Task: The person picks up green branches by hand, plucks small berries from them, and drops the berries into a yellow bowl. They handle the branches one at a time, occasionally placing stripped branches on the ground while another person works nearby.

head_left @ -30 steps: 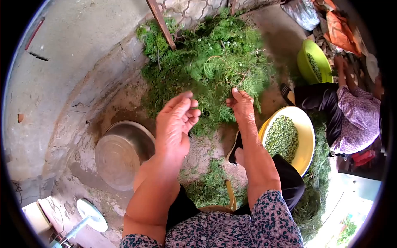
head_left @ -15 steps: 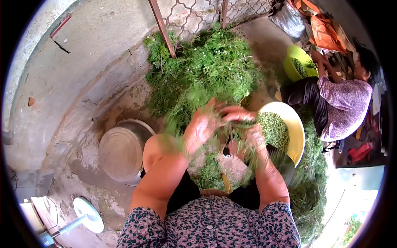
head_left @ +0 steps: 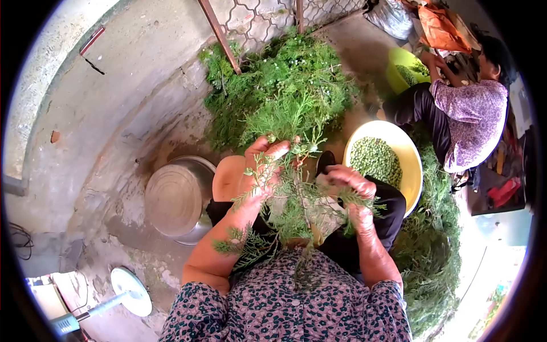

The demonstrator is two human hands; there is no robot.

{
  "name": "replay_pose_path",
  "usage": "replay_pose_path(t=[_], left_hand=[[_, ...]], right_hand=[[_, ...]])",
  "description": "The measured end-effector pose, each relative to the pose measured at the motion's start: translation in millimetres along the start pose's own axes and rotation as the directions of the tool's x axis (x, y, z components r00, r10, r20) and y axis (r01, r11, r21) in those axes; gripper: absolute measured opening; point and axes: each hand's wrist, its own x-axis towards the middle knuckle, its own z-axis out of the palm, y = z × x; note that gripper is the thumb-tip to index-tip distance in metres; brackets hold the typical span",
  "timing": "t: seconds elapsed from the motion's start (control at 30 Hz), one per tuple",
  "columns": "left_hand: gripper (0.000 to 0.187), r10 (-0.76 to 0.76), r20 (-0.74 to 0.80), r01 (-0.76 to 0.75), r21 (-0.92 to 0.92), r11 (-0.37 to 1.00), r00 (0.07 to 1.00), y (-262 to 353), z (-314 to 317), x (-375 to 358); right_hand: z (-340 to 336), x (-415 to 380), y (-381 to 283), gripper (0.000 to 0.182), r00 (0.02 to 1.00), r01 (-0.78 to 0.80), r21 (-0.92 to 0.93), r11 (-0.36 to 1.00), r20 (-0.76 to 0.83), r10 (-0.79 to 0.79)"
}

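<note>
My left hand (head_left: 265,162) is closed on a leafy evergreen branch (head_left: 300,196) with small green cones, which spreads across my lap and up toward the pile. To its right, my right hand (head_left: 352,183) is apart from the main stem, its fingers curled; whatever lies in them is hidden. Sprig tips pass close to that hand. Beside it a pale yellow basin (head_left: 413,174) holds many small green cones (head_left: 374,161). A big heap of cut evergreen branches (head_left: 273,85) lies on the ground in front of me.
An upturned metal pot (head_left: 176,200) sits at left, near a white fan (head_left: 131,290). At right, a seated person (head_left: 470,122) works over a lime-green basin (head_left: 396,80). More cut greenery (head_left: 427,256) lies along my right side. A metal grille (head_left: 262,14) stands behind the heap.
My hands were close together and blurred over some greenery; they are now apart. A larger branch shows clearly in my left hand, and my right hand has drawn back slightly downward.
</note>
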Motion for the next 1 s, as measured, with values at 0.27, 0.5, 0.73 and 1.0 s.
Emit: replay_pose_path(t=[0.27,0.5,0.73,1.0], left_hand=[[0.018,-0.038,-0.030,0.038,0.001,0.999,0.999,-16.6,12.7,-35.3],[0.020,-0.163,-0.100,0.164,-0.004,0.986,0.982,-47.2,16.0,-61.9],[0.023,-0.355,-0.020,0.347,-0.156,0.925,0.935,-54.5,24.8,-70.2],[0.030,-0.437,0.030,0.436,0.034,0.899,0.899,-51.0,32.9,-79.7]], right_hand=[[-3.7,-21.0,-36.7,0.030,0.913,-0.360,-0.090,0.929,-0.237,0.331],[11.8,-45.0,-5.2,0.033,0.930,-0.344,0.046,0.938,-0.125,0.347],[1.9,-50.1,-14.7,0.046,0.948,-0.301,0.249,0.921,-0.025,0.317],[-3.4,-64.5,-11.6,0.048,0.931,-0.308,0.346,0.886,-0.083,0.356]])
